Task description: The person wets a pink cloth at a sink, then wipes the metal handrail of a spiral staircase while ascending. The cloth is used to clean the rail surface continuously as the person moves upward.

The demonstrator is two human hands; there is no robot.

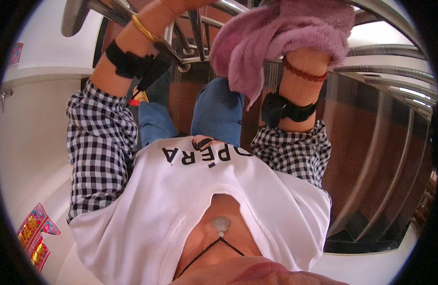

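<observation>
A pink fluffy cloth (276,39) covers my right hand (308,58) at the upper right, so only the wrist, with a red bead bracelet (304,73), shows below it. One end of the cloth hangs down beside my knee. At the top edge, my left hand (185,4) is mostly cut off by the frame; its fingers are out of view. A gold-coloured bangle (144,28) is on that forearm. Both forearms wear black straps. Shiny metal bars (196,32) stand beneath and between the hands.
Curved metal rails (386,71) run along the right side over a dark, glossy brown and black surface (365,142). At left is a pale panel (41,117) with a small metal fitting (6,94). Colourful red and gold decorations (35,231) are at the lower left.
</observation>
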